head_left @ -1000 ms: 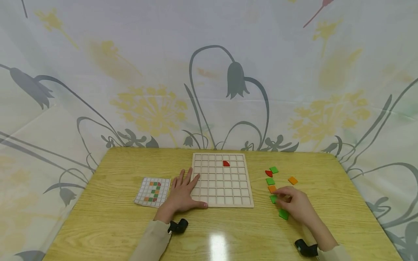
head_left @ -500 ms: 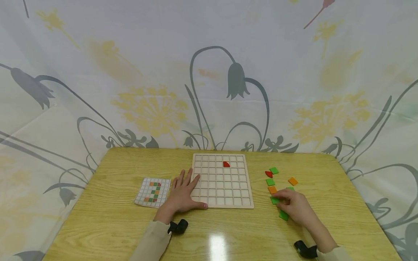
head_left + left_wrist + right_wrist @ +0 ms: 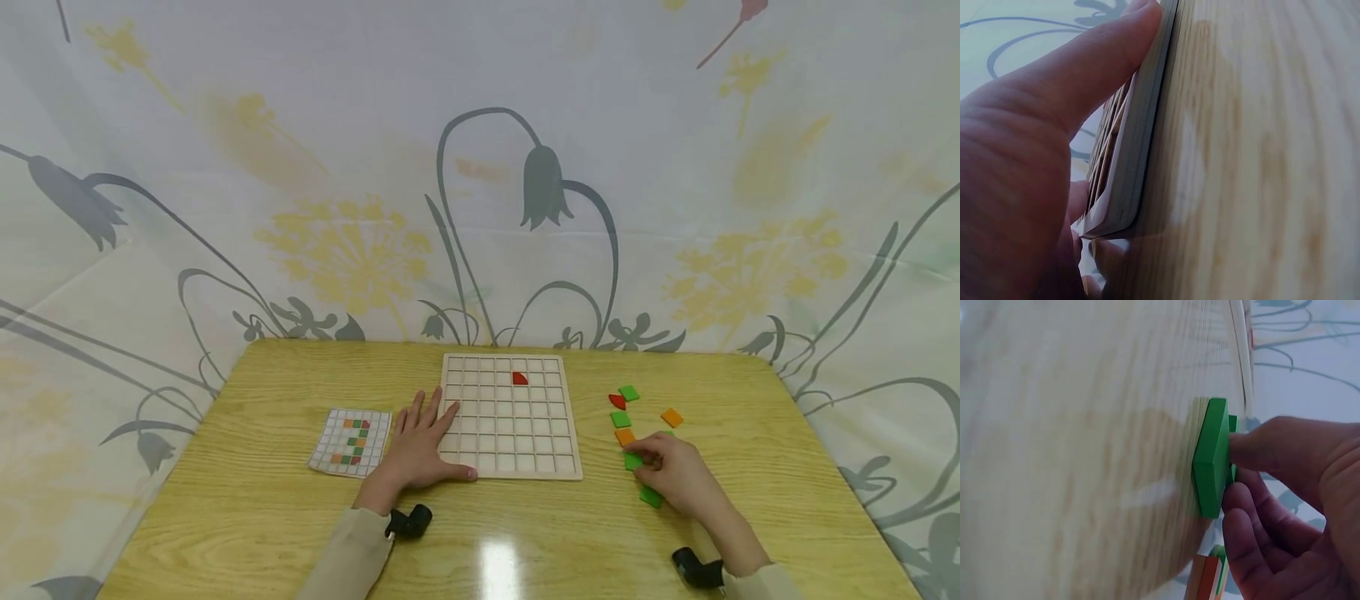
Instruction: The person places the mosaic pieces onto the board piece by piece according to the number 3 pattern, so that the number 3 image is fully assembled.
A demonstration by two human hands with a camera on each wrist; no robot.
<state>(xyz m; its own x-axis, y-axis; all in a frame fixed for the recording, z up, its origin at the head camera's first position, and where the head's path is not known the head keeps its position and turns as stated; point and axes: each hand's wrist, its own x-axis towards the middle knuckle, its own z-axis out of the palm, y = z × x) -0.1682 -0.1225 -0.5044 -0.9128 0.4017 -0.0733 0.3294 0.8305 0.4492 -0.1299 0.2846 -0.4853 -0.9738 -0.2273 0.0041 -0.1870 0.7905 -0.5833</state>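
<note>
On the table (image 3: 247, 508), right-hand fingers (image 3: 1260, 450) pinch a green tile (image 3: 1211, 457); left-hand fingers (image 3: 427, 408) lie spread.

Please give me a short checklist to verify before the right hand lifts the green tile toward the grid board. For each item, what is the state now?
1. Right hand has its fingers on the green tile: ok, fingertips touch it.
2. Tile lifted off the table: not ok, it lies flat on the wood.
3. Left hand steadies the grid board: ok, it rests flat at the board's left edge.
4. Board has free cells: ok, only one red piece sits in it.
5. Pattern card visible: ok, uncovered beside the left hand.
6. Firm grip on the tile: cannot tell.
</note>
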